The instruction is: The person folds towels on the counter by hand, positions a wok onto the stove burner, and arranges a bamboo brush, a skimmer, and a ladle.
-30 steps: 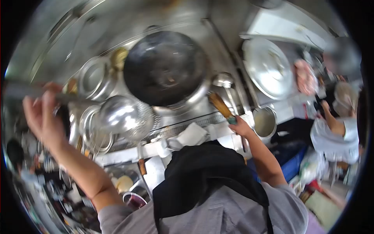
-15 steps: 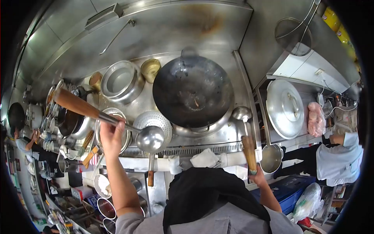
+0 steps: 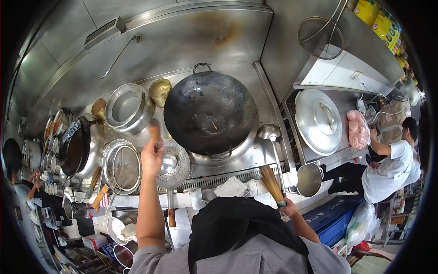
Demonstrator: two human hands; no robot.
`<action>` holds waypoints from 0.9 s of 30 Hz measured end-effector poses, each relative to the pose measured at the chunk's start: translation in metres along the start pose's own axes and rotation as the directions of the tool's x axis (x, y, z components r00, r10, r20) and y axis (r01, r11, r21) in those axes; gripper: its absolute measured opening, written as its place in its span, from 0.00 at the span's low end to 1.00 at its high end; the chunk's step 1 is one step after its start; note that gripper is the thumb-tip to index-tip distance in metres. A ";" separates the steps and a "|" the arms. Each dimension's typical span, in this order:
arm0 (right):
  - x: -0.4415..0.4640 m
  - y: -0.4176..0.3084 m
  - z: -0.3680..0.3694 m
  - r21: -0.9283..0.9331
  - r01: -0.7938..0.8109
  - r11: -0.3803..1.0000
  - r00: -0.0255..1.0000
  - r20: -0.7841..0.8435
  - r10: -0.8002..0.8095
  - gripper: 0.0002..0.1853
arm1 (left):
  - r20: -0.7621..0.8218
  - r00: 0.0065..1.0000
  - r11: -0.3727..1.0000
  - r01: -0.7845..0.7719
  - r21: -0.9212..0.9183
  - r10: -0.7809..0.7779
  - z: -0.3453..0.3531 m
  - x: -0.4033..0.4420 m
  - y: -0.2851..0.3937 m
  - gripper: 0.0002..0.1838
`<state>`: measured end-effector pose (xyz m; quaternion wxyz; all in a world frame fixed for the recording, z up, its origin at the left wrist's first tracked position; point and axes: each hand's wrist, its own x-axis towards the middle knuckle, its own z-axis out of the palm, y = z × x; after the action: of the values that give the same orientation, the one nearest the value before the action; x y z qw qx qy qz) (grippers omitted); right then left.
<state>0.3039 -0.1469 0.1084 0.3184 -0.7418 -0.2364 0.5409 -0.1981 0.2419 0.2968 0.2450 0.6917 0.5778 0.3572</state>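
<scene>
My left hand is closed round a ladle with a wooden handle. Its round metal bowl is over the perforated skimmer; I cannot tell whether they touch. My right hand grips a bamboo wok brush by its lower end, bristles pointing up and left. Between and beyond both hands a big black wok sits on the stove, a small brown scrap lying inside it. A second ladle lies right of the wok.
Left of the wok stand a metal pot, a brass-coloured container and a wire strainer. A folded white cloth lies on the front edge. At right are a large lid, a bagged pink item and a co-worker.
The ladle in my left hand has swung: its handle now stands more upright and its bowl sits lower. The brush in my right hand has tilted left. The camera view has shifted.
</scene>
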 end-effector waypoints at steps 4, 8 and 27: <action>-0.016 -0.017 0.002 -0.115 0.090 0.989 0.995 0.048 -0.085 0.26 | 0.010 0.987 0.962 -0.156 0.225 0.158 0.015 0.011 0.009 0.12; -0.025 -0.014 0.005 0.100 0.042 0.994 0.998 0.047 -0.046 0.28 | -0.066 0.998 0.991 -0.032 -0.130 0.023 -0.047 0.007 0.078 0.11; -0.072 -0.099 -0.012 -0.128 0.274 0.953 0.956 -0.066 -0.284 0.28 | -0.455 0.690 0.560 -0.086 -0.824 -0.563 0.072 0.032 -0.041 0.20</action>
<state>0.2931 -0.1314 0.2304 0.3572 -0.7403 -0.3567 0.4439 -0.1652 0.2876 0.2275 0.3470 0.2312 0.4976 0.7606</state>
